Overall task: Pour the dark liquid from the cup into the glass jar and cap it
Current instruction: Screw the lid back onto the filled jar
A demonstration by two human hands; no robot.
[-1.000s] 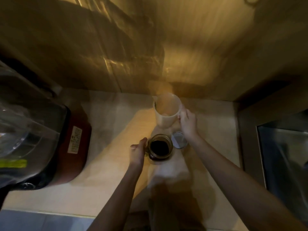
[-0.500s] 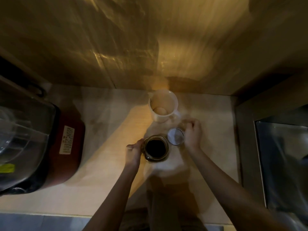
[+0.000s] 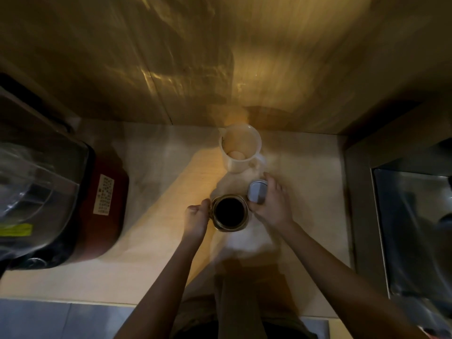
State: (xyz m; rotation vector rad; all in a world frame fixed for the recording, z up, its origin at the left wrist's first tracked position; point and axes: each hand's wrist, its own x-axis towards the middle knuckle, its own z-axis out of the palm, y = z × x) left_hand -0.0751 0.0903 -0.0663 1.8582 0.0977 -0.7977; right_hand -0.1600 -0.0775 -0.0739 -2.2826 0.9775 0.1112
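Observation:
A glass jar (image 3: 229,213) full of dark liquid stands open on the pale counter (image 3: 151,216). My left hand (image 3: 197,217) grips its left side. A white plastic cup (image 3: 240,148) with a spout and handle stands upright behind the jar, nearly empty. My right hand (image 3: 271,204) holds the round silver cap (image 3: 256,192) by its edge, tilted, just right of the jar's mouth and slightly above the counter.
A dark red appliance (image 3: 102,209) with a white label and a clear lid (image 3: 31,192) fills the left side. A steel sink (image 3: 415,228) lies to the right. A wooden-look wall (image 3: 220,57) rises behind the counter.
My right hand let go of the white cup, which now stands by the wall, then moved down to the cap and took hold of it. My left hand stayed on the jar.

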